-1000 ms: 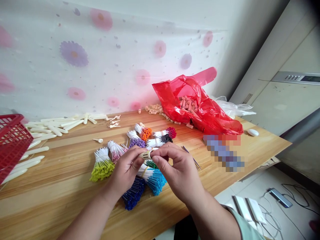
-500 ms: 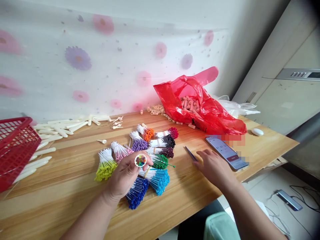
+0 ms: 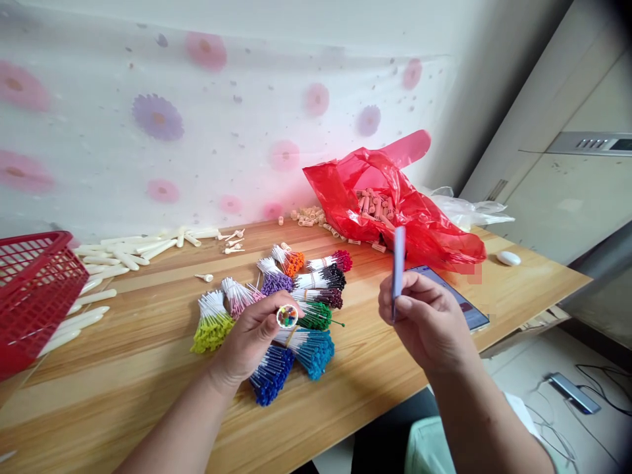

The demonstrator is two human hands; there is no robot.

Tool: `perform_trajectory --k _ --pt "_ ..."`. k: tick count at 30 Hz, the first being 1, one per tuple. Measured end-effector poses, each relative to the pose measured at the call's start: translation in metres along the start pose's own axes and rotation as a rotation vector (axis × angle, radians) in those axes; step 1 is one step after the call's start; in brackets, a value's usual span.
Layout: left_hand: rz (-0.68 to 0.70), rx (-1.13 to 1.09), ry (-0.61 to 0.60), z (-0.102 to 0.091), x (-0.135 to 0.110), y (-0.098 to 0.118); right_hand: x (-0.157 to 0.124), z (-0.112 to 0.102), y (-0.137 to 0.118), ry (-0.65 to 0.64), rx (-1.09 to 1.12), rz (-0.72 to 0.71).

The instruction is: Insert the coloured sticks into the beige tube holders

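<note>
My left hand point(image 3: 254, 342) is closed around a small white round holder point(image 3: 287, 316) with coloured tips showing in its open end, held above the bundles. My right hand point(image 3: 424, 319) pinches a thin flat blue strip point(image 3: 397, 271) upright, in front of a phone point(image 3: 461, 299) lying on the wooden table point(image 3: 148, 368). Bundles of white sticks with coloured tips point(image 3: 296, 296) lie in a cluster between and below my hands: yellow-green, pink, purple, orange, black, red, green, light blue, dark blue.
A red plastic bag point(image 3: 395, 210) with beige tubular parts sits at the back right, more parts point(image 3: 309, 216) spilled beside it. White tapered pieces point(image 3: 123, 253) lie at the back left near a red basket point(image 3: 34, 289). A white mouse-like object point(image 3: 508, 258) rests near the right edge.
My right hand left the holder, reached to the table by the phone, picked up the thin blue strip and lifted it upright. My left hand turned the holder's open end up.
</note>
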State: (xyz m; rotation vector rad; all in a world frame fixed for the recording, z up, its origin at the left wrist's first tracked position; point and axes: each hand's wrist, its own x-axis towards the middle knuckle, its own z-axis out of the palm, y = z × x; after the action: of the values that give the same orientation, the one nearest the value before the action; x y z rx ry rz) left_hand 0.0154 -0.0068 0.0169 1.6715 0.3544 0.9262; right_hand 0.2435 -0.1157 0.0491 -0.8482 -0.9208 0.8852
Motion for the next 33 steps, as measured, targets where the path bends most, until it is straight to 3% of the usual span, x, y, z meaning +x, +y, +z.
perform_trajectory --k 2,4,7,11,23,33 --pt "0.005 0.000 0.005 -0.001 0.000 -0.002 -0.004 0.026 -0.007 -0.074 0.137 -0.096" --pt "-0.006 0.001 0.002 -0.001 -0.001 -0.003 -0.010 0.048 -0.011 -0.146 0.114 -0.194" --pt "-0.038 0.014 -0.025 -0.002 -0.001 -0.001 -0.019 0.068 -0.011 -0.192 -0.204 -0.402" --pt "-0.041 0.060 -0.033 -0.003 -0.002 0.003 -0.025 0.076 -0.010 -0.237 -0.515 -0.597" --pt "-0.013 0.039 -0.026 -0.002 -0.002 -0.001 -0.028 0.079 -0.004 -0.169 -0.571 -0.583" --pt "-0.092 0.065 -0.060 -0.002 -0.001 0.004 -0.030 0.083 -0.006 -0.145 -0.604 -0.590"
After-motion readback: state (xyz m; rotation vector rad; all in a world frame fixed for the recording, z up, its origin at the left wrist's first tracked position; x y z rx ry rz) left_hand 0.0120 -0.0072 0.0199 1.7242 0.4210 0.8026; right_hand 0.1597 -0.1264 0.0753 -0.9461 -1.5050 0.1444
